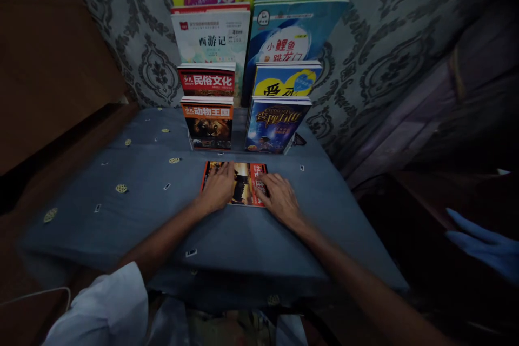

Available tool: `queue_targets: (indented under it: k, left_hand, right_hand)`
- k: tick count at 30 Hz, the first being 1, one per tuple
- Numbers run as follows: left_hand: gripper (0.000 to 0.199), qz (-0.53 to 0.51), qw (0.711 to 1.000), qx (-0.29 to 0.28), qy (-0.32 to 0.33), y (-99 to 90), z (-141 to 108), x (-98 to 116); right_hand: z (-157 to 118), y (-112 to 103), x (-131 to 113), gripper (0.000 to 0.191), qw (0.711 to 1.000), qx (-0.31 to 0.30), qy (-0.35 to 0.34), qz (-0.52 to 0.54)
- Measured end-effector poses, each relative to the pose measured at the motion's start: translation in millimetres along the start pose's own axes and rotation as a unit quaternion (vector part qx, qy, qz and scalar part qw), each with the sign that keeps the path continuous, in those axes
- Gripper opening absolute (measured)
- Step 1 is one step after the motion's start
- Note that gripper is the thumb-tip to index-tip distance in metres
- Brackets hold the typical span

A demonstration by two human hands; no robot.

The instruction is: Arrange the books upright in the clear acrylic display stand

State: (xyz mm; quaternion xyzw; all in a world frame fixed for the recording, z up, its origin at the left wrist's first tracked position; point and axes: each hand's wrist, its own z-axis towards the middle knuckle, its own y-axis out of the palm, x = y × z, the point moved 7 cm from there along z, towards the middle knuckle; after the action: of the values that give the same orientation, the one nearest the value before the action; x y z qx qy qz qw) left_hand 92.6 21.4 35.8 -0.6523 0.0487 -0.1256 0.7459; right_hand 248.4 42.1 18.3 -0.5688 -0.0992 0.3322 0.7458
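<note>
A book (242,186) with a red title strip and a golden picture lies flat on the cloth-covered table, turned sideways. My left hand (219,186) rests on its left part, fingers stretched out over the cover. On the red strip at the right end lies my right hand (279,195), its fingers also extended. Both hands touch the book without wrapping round it, and they hide parts of the cover. Just behind stand a lion-cover book (211,127) on the left and a blue storybook (278,124) on the right.
More books rise in two columns of a rack, including a white one (211,38) and a teal one (300,24). A grey-blue patterned tablecloth (141,184) covers the table. Brown furniture (52,75) stands left; a blue glove-like item (486,240) lies at right.
</note>
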Motion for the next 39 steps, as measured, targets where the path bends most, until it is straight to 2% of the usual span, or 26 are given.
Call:
queue_targets:
  k: [3,5,9,11,13,16,19,25,28,31,34,39]
  left_hand:
    - [0.052,0.002,0.998,0.007,-0.06,2.5,-8.6,-32.6]
    - [0.048,-0.002,0.997,0.02,-0.075,4.8,-12.8,-42.5]
    - [0.047,-0.008,0.997,0.031,-0.071,7.0,-15.2,-42.6]
    - [0.047,-0.01,0.997,0.032,-0.069,6.1,-15.1,-40.4]
    - [0.046,-0.012,0.997,0.035,-0.065,4.1,-15.0,-39.4]
    - [0.047,-0.011,0.998,0.026,-0.062,2.5,-14.5,-41.5]
    - [0.047,-0.006,0.998,0.0,-0.059,4.1,-11.5,-47.8]
    - [0.047,-0.015,0.998,-0.043,-0.033,5.3,-0.3,-59.0]
    - [0.047,-0.001,0.998,-0.054,-0.031,-5.5,-1.6,-55.7]
    - [0.041,0.048,0.996,-0.058,-0.04,-21.1,-14.0,-45.6]
    - [0.033,0.103,0.99,-0.074,-0.06,-27.1,-35.1,-32.6]
    - [0.031,0.105,0.985,-0.124,-0.064,-16.6,-60.6,-5.5]
  right_hand:
    - [5.5,-7.5,-6.8,0.024,1.0,-0.014,0.002,-0.005]
    - [13.8,-11.3,-15.5,0.024,1.0,-0.026,-0.009,0.001]
    - [36.9,-1.9,-33.3,0.034,0.994,-0.071,-0.063,0.045]
    - [45.5,8.9,-30.2,0.039,0.992,-0.086,-0.069,0.055]
    - [48.3,18.2,-16.5,0.04,0.994,-0.087,-0.049,0.051]
    - [39.3,21.8,9.9,0.04,0.996,-0.073,-0.004,0.041]
    - [18.3,14.4,23.7,0.036,0.997,-0.067,0.024,0.027]
    - [-32.1,-9.1,10.0,0.037,0.999,-0.049,0.01,0.002]
    - [-45.7,-16.5,2.8,0.041,0.997,-0.065,-0.024,0.016]
    - [-43.0,-23.1,4.8,0.032,0.997,-0.071,-0.026,0.027]
    - [-24.2,-26.3,13.5,0.03,0.998,-0.059,0.019,0.018]
    - [23.1,-11.7,24.2,0.033,0.995,-0.062,0.079,0.007]
